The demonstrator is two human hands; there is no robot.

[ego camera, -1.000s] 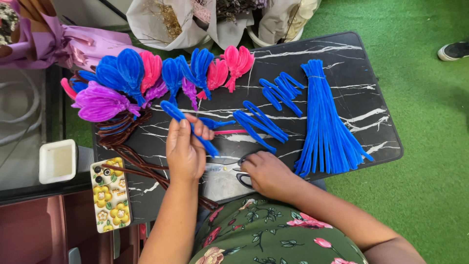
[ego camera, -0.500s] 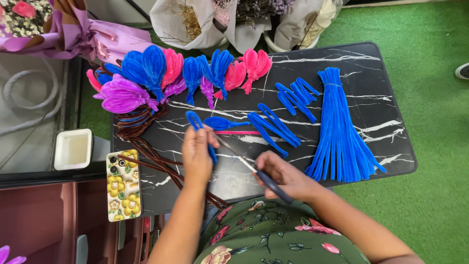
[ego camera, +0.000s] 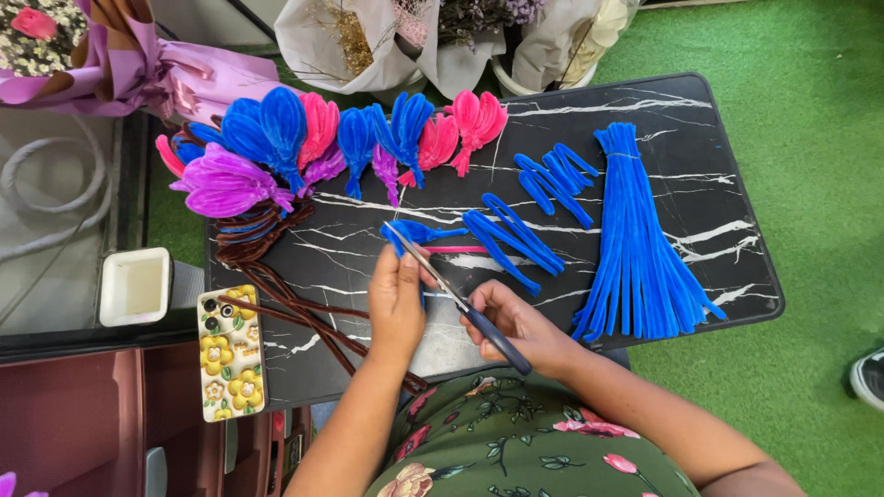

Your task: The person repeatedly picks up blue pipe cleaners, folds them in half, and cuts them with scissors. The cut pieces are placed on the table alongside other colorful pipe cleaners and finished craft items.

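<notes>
My left hand [ego camera: 396, 304] grips a folded blue pipe-cleaner loop [ego camera: 419, 232] over the black marble-patterned table [ego camera: 700, 110]. In my right hand [ego camera: 516, 324] is a pair of dark-handled scissors [ego camera: 460, 299], the blades angled up-left to the loop's near end. A pink pipe cleaner [ego camera: 453, 249] lies just under the loop. More folded blue loops [ego camera: 514, 237] rest to the right, and a tied bundle of straight blue pipe cleaners [ego camera: 635, 248] lies farther right.
Finished blue, pink and purple petals [ego camera: 304, 138] fan along the table's far left, with brown stems [ego camera: 295, 299] trailing down. A phone in a yellow flower case [ego camera: 230, 354] and a white box [ego camera: 134, 287] sit left. Wrapped bouquets [ego camera: 129, 74] stand behind; a shoe [ego camera: 867, 377] is on green turf.
My right hand picked up the scissors from the table's near edge and brought the blades up to the blue loop. My left hand stayed on the loop.
</notes>
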